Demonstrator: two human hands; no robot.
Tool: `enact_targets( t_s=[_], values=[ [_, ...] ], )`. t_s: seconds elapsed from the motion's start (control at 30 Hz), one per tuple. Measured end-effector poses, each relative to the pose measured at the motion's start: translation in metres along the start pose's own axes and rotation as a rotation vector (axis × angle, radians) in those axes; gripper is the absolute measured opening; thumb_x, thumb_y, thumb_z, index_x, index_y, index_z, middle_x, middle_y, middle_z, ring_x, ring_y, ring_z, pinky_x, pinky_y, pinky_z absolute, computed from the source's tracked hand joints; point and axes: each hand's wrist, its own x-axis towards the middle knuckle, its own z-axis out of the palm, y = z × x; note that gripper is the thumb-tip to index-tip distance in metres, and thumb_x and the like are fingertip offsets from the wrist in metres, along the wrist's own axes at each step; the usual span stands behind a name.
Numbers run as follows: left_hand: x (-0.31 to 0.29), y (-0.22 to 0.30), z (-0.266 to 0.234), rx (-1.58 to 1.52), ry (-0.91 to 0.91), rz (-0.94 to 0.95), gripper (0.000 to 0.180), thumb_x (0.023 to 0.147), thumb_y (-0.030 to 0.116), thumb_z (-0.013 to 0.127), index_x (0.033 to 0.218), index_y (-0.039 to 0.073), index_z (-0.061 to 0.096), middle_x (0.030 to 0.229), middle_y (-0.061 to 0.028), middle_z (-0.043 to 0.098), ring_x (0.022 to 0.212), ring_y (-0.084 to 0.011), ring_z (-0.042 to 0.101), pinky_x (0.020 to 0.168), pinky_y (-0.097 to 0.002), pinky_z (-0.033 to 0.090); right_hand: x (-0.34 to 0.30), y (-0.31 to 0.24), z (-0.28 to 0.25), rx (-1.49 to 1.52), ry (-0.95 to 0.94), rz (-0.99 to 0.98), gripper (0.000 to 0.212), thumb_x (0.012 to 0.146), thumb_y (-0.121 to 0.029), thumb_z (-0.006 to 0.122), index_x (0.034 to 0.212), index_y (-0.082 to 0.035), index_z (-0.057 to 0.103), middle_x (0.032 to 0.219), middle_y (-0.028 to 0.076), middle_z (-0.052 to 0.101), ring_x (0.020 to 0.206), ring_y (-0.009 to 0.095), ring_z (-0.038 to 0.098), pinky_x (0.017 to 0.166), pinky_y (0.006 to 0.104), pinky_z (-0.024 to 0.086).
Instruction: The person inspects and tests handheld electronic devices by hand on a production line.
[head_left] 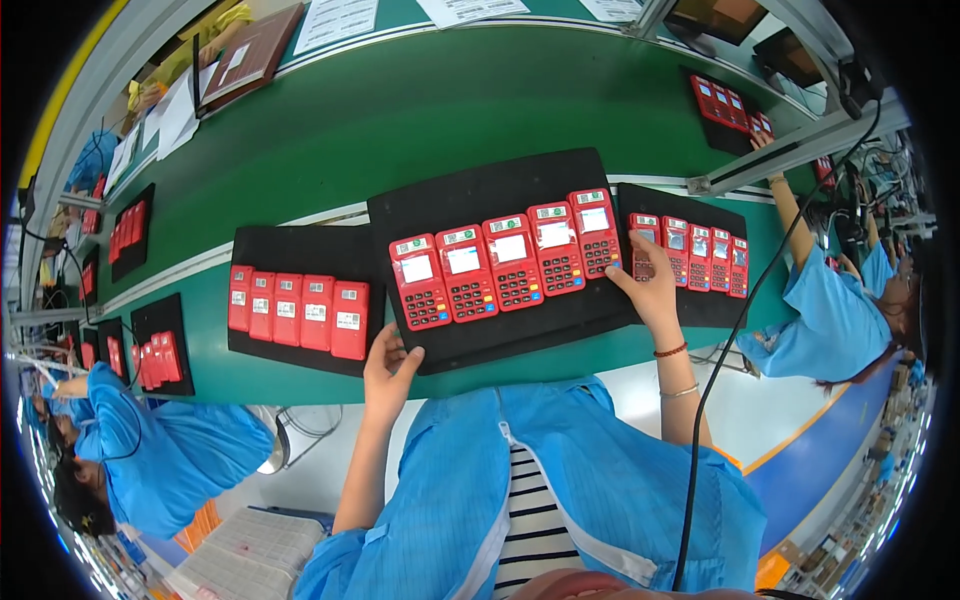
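Observation:
A black foam mat (500,185) lies in front of me, overlapping the mats on both sides. On it stand several red payment terminals (519,285) in a row, keypads and pale screens facing up, each with a small sticker on top. My left hand (392,368) grips the mat's near left corner, thumb on the edge and fingers along its side. My right hand (648,285) is at the mat's right edge. Its thumb touches near the lower corner of the rightmost terminal (596,233), while its curved fingers stay apart over the neighbouring mat.
To the left, a black mat (340,243) bears several red terminals face down, labels showing. Another mat (690,308) at right bears several face up. A green conveyor belt (450,95) runs beyond a metal rail. A black cable (745,320) hangs at right. Co-workers in blue sit on both sides.

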Motion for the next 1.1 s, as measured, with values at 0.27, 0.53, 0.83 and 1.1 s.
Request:
enact_targets(
  t_s=[0.27,0.53,0.83,1.1],
  values=[
    [0.042,0.05,-0.013,0.071,-0.126,0.144,0.057,0.074,-0.003,0.074,0.126,-0.004,0.053,0.086,-0.0002,0.062,0.074,-0.0052,0.054,0.068,-0.0208,0.044,0.003,0.005,-0.01,0.484,-0.207,0.36,0.078,0.064,0.01,0.077,0.135,0.009,0.046,0.12,0.012,0.062,0.11,0.017,0.059,0.099,0.0298,0.045],
    [0.224,0.107,0.019,0.09,-0.066,0.336,0.053,0.079,-0.002,0.07,0.129,-0.001,0.053,0.09,-0.0041,0.066,0.086,-0.0099,0.061,0.078,-0.0241,0.048,0.189,0.017,0.029,0.459,-0.289,0.124,0.058,0.077,0.0,0.074,0.131,0.004,0.054,0.118,0.009,0.065,0.107,0.016,0.061,0.096,0.0298,0.047],
    [0.08,0.056,0.013,0.498,0.244,0.645,0.04,0.081,0.005,0.07,0.12,0.001,0.06,0.121,-0.0184,0.053,0.115,-0.0344,0.053,0.098,-0.0406,0.044,0.089,0.034,0.036,0.359,0.104,0.17,0.041,0.084,-0.014,0.074,0.122,0.0,0.062,0.115,0.009,0.065,0.103,0.017,0.062,0.09,0.0281,0.048],
    [0.029,0.012,0.027,0.39,0.116,0.474,0.053,0.078,0.013,0.077,0.126,0.002,0.056,0.124,-0.0172,0.05,0.114,-0.0315,0.052,0.095,-0.0383,0.046,-0.014,0.012,0.03,0.101,0.026,0.15,0.043,0.084,-0.012,0.073,0.125,-0.003,0.062,0.112,0.007,0.064,0.092,0.013,0.06,0.078,0.0247,0.05]
  ],
)
